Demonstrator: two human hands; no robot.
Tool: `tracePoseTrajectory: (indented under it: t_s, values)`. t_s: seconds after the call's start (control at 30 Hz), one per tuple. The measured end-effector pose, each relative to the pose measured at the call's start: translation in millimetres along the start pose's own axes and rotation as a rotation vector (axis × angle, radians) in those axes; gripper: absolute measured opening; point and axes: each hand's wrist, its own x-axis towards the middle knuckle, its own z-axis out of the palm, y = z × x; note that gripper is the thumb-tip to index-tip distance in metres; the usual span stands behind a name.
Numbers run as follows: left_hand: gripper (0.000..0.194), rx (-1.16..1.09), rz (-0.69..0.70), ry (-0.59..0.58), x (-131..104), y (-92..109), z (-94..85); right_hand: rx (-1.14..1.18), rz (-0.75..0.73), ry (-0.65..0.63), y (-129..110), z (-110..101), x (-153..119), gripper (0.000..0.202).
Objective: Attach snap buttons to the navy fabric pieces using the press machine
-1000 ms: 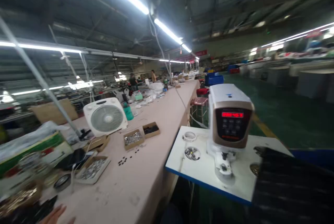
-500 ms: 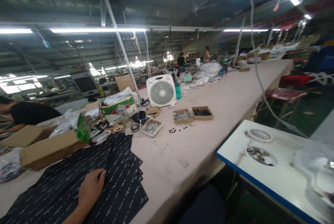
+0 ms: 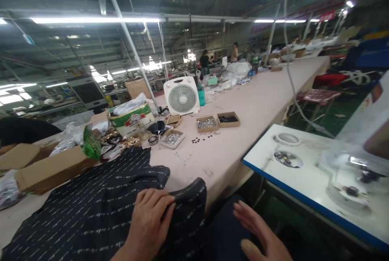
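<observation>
My left hand (image 3: 150, 216) is closed on the edge of a black fabric piece (image 3: 100, 208) printed with small white dashes. The cloth bunches beneath the fingers, and its right edge curls up past the table's front. Part of the thumb shows; the grip underneath is hidden. Over my lap, at lower right, my right hand (image 3: 258, 232) hangs open with its thumb and fingers apart, touching nothing. It lies between the cloth and the white machine table.
Trays of metal fasteners (image 3: 172, 138), a box of black pieces (image 3: 228, 119) and loose black buttons (image 3: 197, 140) lie on the long table. Behind stands a box fan (image 3: 182, 97). A cardboard box (image 3: 54, 165) is at left. The machine table (image 3: 304, 172) stands right.
My left hand has moved right and gathered up the fabric edge, which lay flat before. My right hand has come into view. The camera view has shifted slightly.
</observation>
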Motion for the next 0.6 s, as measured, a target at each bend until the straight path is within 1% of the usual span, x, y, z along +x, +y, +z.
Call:
tracePoseTrajectory:
  t_s: [0.03, 0.1, 0.13, 0.2, 0.27, 0.3, 0.37, 0.43, 0.47, 0.5, 0.53, 0.6]
  values:
    - [0.016, -0.043, 0.06, -0.003, 4, 16, 2.5, 0.092, 0.002, -0.085, -10, 16, 8, 0.075]
    - [0.019, -0.113, 0.15, -0.017, 10, 41, 8.1, 0.284, 0.032, -0.235, -32, 40, 23, 0.08]
    - [0.02, -0.137, 0.178, -0.035, 12, 49, 10.0, 0.348, 0.064, -0.248, -41, 47, 29, 0.076]
    - [0.026, -0.167, 0.211, -0.097, 19, 58, 10.3, 0.397, 0.109, -0.187, -54, 48, 35, 0.063]
    - [0.042, -0.176, 0.234, -0.15, 33, 57, 6.4, 0.373, 0.108, -0.071, -59, 35, 35, 0.053]
    - [0.051, -0.174, 0.248, -0.158, 43, 53, 4.2, 0.347, 0.095, -0.023, -60, 26, 33, 0.051]
    - [0.062, -0.161, 0.272, -0.132, 70, 43, 3.0, 0.283, 0.075, 0.04, -59, 8, 26, 0.051]
    - [0.076, -0.144, 0.283, -0.126, 100, 32, 9.4, 0.224, 0.071, 0.075, -57, -8, 19, 0.051]
    - [0.085, -0.155, 0.298, -0.158, 114, 27, 15.7, 0.198, 0.071, 0.092, -57, -15, 15, 0.051]
    - [0.092, -0.186, 0.298, -0.217, 126, 23, 23.6, 0.174, 0.069, 0.111, -56, -21, 11, 0.051]
    - [0.095, -0.236, 0.281, -0.312, 136, 20, 32.6, 0.154, 0.068, 0.133, -55, -27, 7, 0.052]
    - [0.092, -0.402, 0.19, -0.548, 146, 19, 50.8, 0.128, 0.075, 0.173, -54, -39, -2, 0.055]
